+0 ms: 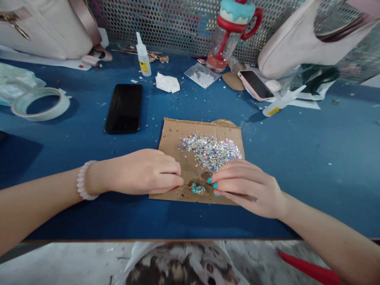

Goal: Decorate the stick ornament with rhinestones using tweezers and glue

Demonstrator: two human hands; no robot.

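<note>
Small turquoise-studded ornament (198, 189) lies between your two hands, low on the cardboard sheet (172, 138), near the edge closest to you. Your left hand (148, 172) is closed, fingers curled, thumb and forefinger pinching the thin stem (186, 186) that runs out of the ornament's left side; the ornament sits just right of those fingertips. Your right hand (252, 186) comes in from the other side, fingers bent and bunched, turquoise nails just beside the ornament's right end. A thin dark line shows by those nails; too fine to tell whether your right hand grips a tool or how tightly the fingertips meet. Pile of glittery gems (212, 152) spreads over the cardboard, beyond the ornament, its right side reaching your right knuckles. Pale beaded bracelet (85, 180) on your left wrist. Beyond your left hand, a black phone (124, 108) lies flat on the blue table (190, 221), with a roll of tape (40, 104) farther left. One glue bottle (143, 57) stands beyond the black phone; another glue bottle (282, 103) lies tilted, beyond your right hand.
</note>
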